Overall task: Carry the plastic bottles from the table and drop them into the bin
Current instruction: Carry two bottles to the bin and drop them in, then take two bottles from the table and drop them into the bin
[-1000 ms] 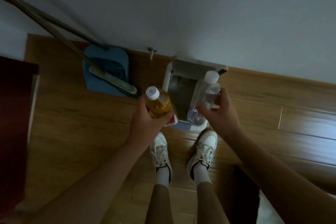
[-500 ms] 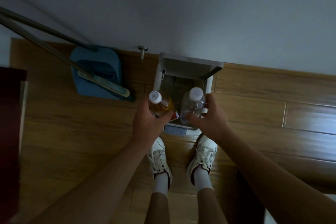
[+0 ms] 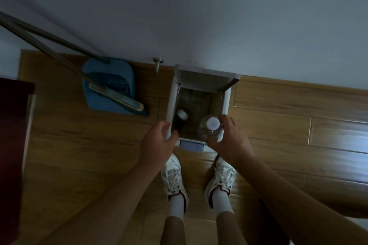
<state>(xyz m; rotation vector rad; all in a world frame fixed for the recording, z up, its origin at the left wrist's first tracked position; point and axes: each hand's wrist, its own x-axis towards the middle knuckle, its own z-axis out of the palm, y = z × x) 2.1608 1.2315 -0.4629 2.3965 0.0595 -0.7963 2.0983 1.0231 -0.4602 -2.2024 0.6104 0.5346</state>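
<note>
A white pedal bin [image 3: 226,103] stands against the wall with its lid up. Inside it, near the left wall, lies the amber bottle [image 3: 182,117], its white cap showing. My left hand [image 3: 156,143] hovers at the bin's front left corner, fingers apart and holding nothing. My right hand [image 3: 229,141] grips the clear bottle [image 3: 210,130] upright over the bin's front right part, white cap toward me.
A blue dustpan [image 3: 108,77] with a broom [image 3: 117,98] leans on the wall left of the bin. A metal door stop [image 3: 158,62] sits between them. Dark red furniture [image 3: 12,145] lines the left edge. My white shoes [image 3: 175,177] stand just before the bin.
My left hand has let go of the amber bottle, which dropped into the bin. The right hand has lowered the clear bottle further over the opening.
</note>
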